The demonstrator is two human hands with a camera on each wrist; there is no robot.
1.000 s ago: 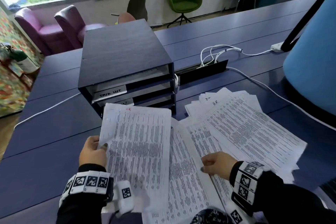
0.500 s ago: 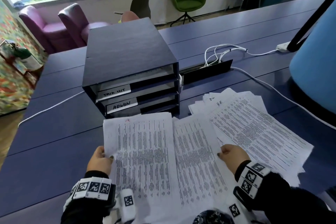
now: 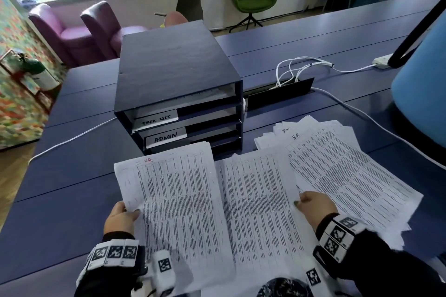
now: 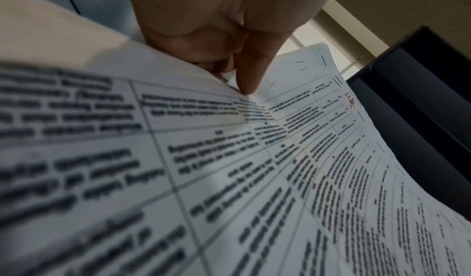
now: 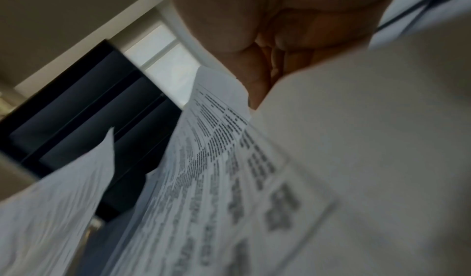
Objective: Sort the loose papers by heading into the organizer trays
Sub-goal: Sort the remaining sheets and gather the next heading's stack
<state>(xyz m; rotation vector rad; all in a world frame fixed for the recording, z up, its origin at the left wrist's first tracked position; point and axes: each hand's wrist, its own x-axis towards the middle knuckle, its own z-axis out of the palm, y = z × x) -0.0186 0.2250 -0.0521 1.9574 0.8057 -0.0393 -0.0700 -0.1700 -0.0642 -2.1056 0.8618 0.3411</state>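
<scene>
Above the desk (image 3: 72, 188), in front of the organizer (image 3: 178, 94): left hand (image 3: 119, 218) pinches the red-marked sheet (image 3: 176, 200) at its left edge. Right hand (image 3: 313, 207) grips a second sheet (image 3: 260, 200) by its right edge. Loose papers (image 3: 350, 176) fanned out to the right.

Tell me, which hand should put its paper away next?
Probably the left hand. It pinches the sheet with a red HR heading, right in front of the organizer. The right hand's sheet shows no readable heading.

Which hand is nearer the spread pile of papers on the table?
Right. The right hand holds a sheet directly over the pile's near edge; the left hand grips the red-headed sheet well off to the pile's left.
</scene>
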